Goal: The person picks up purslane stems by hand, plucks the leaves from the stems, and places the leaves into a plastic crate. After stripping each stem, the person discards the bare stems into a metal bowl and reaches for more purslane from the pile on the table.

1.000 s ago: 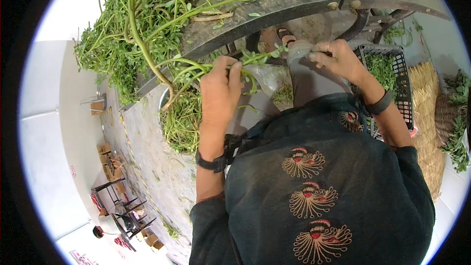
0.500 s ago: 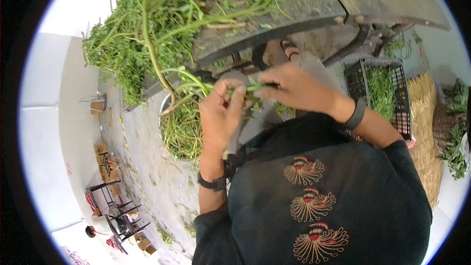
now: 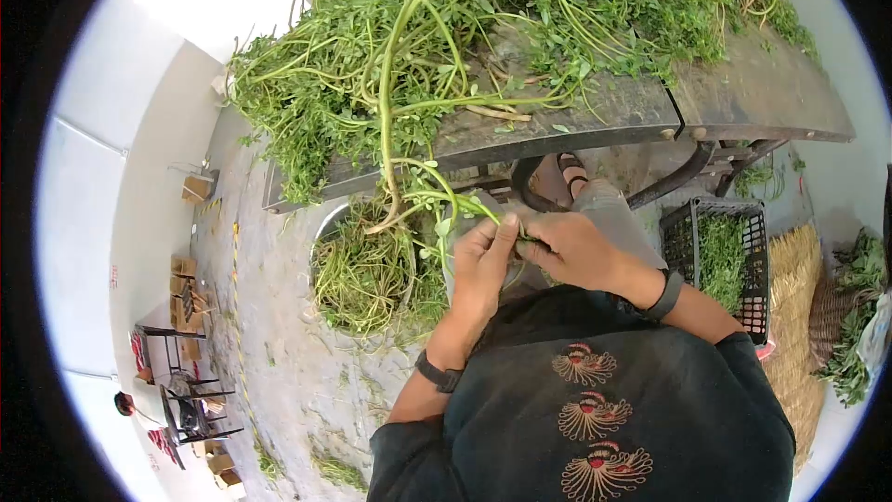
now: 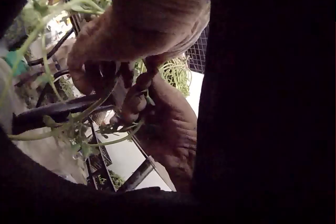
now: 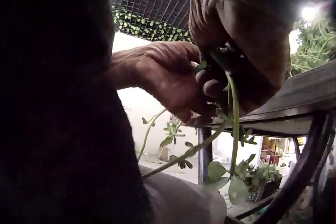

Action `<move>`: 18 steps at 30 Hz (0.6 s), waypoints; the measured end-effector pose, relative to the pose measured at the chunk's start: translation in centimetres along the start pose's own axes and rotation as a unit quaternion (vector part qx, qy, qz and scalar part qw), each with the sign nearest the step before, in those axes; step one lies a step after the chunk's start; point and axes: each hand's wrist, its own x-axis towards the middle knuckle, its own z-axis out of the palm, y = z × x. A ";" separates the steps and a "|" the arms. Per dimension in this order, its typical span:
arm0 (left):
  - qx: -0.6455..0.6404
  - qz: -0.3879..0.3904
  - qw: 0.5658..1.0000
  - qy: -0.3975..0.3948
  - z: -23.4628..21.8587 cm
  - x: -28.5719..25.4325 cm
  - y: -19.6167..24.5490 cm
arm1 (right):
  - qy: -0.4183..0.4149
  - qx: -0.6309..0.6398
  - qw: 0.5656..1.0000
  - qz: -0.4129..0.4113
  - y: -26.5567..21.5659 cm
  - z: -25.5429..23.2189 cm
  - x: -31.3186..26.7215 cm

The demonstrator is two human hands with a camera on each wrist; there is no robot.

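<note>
In the head view both hands meet over the lap, fingertips close together. My left hand point(image 3: 478, 265) pinches a branching leafy green plant point(image 3: 451, 197) between thumb and fingers. The plant's thick stem point(image 3: 386, 130) runs up across the table edge, with a pale brown root end at its lower tip. My right hand point(image 3: 581, 251) pinches the same plant right beside the left fingertips. In the right wrist view, small round leaves point(image 5: 238, 190) and thin stems hang below the fingers. The left wrist view shows stems point(image 4: 63, 129) trailing out from between the hands; the fingertips partly hide the pinched part.
A large heap of greens point(image 3: 344, 74) covers much of the dark table point(image 3: 762, 98). Below its edge stands a round container point(image 3: 321, 242) full of trimmed stems. To the right are a black crate point(image 3: 683, 246) of greens and a straw mat point(image 3: 790, 316).
The right hand has come in from the right to the left fingertips and now pinches the plant there. The head view has shifted, showing more of the table heap.
</note>
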 end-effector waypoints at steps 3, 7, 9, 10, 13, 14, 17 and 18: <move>0.015 0.076 0.997 0.019 0.0 0.3 0.3 | -0.025 -0.027 0.999 0.012 0.2 0.6 0.3; 0.101 0.189 0.972 0.094 -0.4 0.1 0.4 | -0.001 -0.002 1.000 0.026 -0.4 1.0 0.4; 0.121 0.201 0.966 0.113 -0.8 0.2 0.3 | -0.003 -0.003 1.000 0.031 -0.3 1.1 0.4; 0.161 0.218 0.953 0.132 -1.2 0.4 0.0 | -0.025 0.003 0.999 0.041 -0.1 1.0 0.1; 0.162 0.221 0.946 0.173 -2.9 1.0 0.2 | -0.086 0.042 0.992 0.087 -0.5 0.5 -1.4; 0.121 0.211 0.950 0.198 -3.2 1.4 0.3 | -0.126 0.073 0.982 0.118 -0.7 0.0 -1.9; 0.123 0.216 0.946 0.207 -3.3 2.0 -0.1 | -0.134 0.081 0.979 0.128 -0.8 -1.3 -2.8; 0.112 0.203 0.949 0.214 -3.7 2.2 -0.1 | -0.132 0.083 0.979 0.131 -0.9 -1.8 -3.4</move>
